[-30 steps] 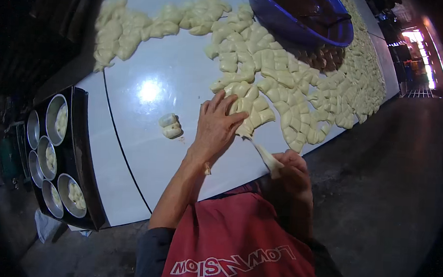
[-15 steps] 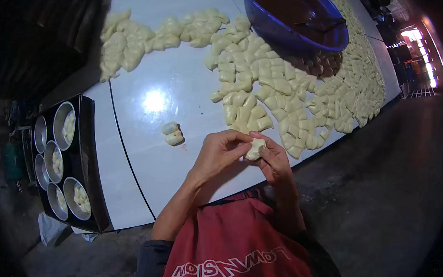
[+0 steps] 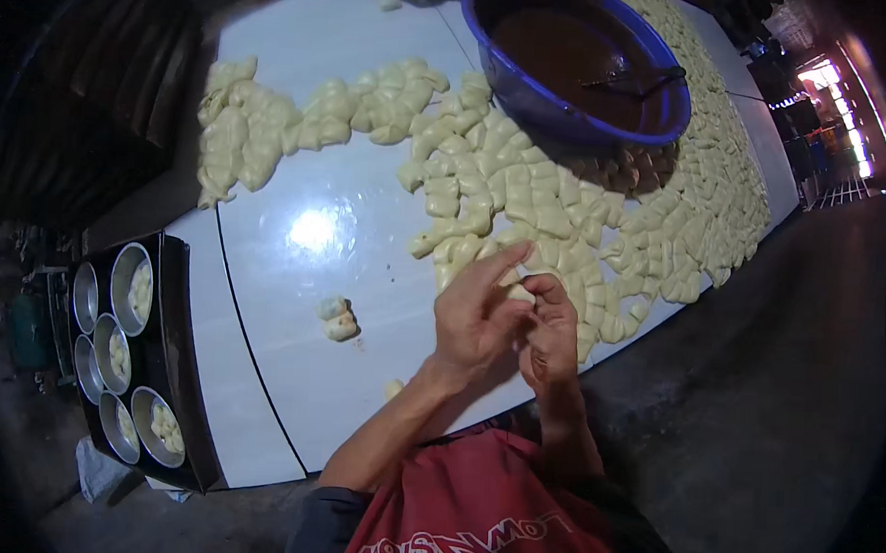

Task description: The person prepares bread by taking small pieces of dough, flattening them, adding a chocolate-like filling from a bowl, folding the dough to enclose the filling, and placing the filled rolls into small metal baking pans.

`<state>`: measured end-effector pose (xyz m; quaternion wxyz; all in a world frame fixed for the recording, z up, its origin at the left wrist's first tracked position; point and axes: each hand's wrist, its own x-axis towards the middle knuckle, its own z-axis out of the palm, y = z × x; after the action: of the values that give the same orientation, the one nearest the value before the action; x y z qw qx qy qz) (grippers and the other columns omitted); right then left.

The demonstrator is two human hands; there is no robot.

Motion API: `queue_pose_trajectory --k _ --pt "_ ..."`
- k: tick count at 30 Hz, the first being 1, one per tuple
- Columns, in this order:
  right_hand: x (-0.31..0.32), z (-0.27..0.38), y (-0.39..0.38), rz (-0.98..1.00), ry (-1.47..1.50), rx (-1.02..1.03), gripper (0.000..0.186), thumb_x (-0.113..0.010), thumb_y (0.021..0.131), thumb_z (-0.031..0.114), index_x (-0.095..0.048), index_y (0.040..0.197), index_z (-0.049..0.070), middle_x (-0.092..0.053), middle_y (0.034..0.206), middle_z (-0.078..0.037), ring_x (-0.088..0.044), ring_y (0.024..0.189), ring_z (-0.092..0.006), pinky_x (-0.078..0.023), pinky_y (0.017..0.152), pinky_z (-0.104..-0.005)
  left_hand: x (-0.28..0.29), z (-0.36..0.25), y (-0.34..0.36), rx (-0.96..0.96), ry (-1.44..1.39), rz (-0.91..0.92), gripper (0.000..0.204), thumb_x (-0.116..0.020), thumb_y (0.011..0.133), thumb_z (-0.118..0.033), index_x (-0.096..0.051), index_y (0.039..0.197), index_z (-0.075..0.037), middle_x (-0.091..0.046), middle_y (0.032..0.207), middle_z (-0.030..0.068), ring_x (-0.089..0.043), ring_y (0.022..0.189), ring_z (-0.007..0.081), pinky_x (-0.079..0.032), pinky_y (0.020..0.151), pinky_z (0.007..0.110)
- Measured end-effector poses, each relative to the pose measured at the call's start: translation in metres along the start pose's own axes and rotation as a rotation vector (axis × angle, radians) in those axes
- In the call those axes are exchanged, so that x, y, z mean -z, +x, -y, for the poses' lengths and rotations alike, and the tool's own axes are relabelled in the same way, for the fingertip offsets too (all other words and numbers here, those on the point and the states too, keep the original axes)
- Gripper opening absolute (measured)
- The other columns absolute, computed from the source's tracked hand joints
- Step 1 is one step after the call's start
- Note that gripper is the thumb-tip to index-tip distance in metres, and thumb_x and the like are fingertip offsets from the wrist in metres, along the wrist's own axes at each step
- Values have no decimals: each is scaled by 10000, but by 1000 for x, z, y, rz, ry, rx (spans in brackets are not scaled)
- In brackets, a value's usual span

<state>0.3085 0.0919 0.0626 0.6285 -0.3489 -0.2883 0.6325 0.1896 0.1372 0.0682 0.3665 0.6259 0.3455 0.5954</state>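
A small pale piece of dough [image 3: 519, 294] is held between my two hands over the near edge of the white table. My left hand [image 3: 471, 313] curves round its left side, index finger stretched upward and thumb against the dough. From the right, the bent fingers of my right hand [image 3: 553, 327] pinch it; much of the piece is hidden by fingers. Just beyond my hands spreads a wide layer of cut dough pieces [image 3: 537, 196]. Two joined pieces with brownish filling marks [image 3: 338, 319] lie apart on the tabletop, left of my hands. Another pale piece [image 3: 394, 387] shows beside my left forearm.
At the left stands a black tray [image 3: 189, 383] holding several round metal pans [image 3: 158, 427] with dough pieces inside. A blue basin [image 3: 532, 106] of brown filling, a dark-handled utensil in it, rests at the far side. More dough [image 3: 245, 136] lies far left.
My left hand has turned more upright, its index finger now pointing up, and the dough is more covered. The view has tilted slightly, so the table things sit lower. The piece beside my left forearm has come into sight.
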Motion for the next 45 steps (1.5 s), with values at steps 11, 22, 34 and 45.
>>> queue_pose_trajectory --k 11,22,34,45 --pt "-6 70 100 -19 33 -6 164 -623 952 123 -552 1084 56 -619 932 -28 -622 827 -103 -506 728 -246 -55 40 20 399 -573 51 866 -845 778 -143 -362 1477 27 -487 1451 185 -598 1151 170 -492 940 289" --pt "73 138 307 325 -1731 -90 311 -550 911 291 -638 1042 23 -684 1050 -200 -653 994 -309 -485 851 -390 6 33 30 743 -339 63 335 -636 965 -127 -605 1257 35 -690 1118 119 -651 944 131 -521 834 258" --pt "11 132 263 168 -601 -136 157 -633 952 205 -586 1006 65 -610 783 3 -595 656 -65 -471 571 -206 8 31 35 794 -392 69 284 -622 972 -153 -636 1197 19 -686 1081 88 -645 980 143 -515 867 272" --pt "-30 25 134 229 1 -254 242 -580 951 85 -505 1180 66 -639 1040 -79 -676 896 -141 -579 682 -247 36 34 20 739 -996 -155 297 -592 994 -217 -597 1202 -6 -669 1117 89 -649 993 182 -513 912 346"
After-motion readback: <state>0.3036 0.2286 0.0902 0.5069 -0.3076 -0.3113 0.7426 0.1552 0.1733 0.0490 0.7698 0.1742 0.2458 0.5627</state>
